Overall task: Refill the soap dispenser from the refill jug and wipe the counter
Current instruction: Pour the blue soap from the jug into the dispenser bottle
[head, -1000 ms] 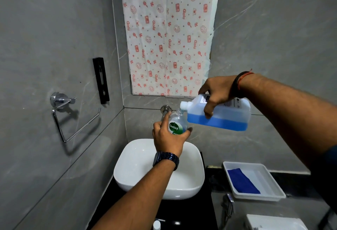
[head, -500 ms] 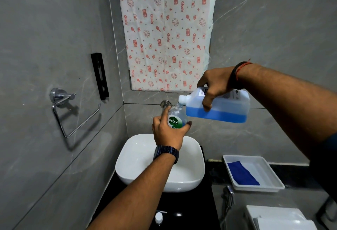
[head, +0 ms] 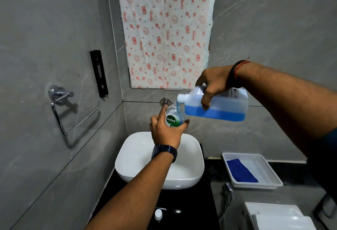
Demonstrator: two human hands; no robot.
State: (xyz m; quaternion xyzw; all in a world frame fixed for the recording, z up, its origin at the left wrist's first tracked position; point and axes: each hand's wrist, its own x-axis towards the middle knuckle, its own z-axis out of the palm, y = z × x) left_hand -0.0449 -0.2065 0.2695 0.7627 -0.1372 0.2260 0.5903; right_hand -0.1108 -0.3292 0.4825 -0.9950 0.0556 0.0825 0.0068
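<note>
My left hand grips a clear soap dispenser bottle with a green Dettol label, held upright above the white basin. My right hand holds the translucent refill jug tipped on its side, blue liquid lying in its lower half. The jug's open white spout sits just over the bottle's neck, and a thin blue stream runs down inside the bottle. A small white cap lies on the black counter in front of the basin.
A white tray holding a folded blue cloth rests on the counter at right. A chrome tap projects from the wall behind the bottle. A chrome towel ring hangs on the left wall. A white toilet tank is at bottom right.
The view has tilted down slightly. The jug has tipped a little further and a blue stream now runs into the bottle. Both hands keep their grips.
</note>
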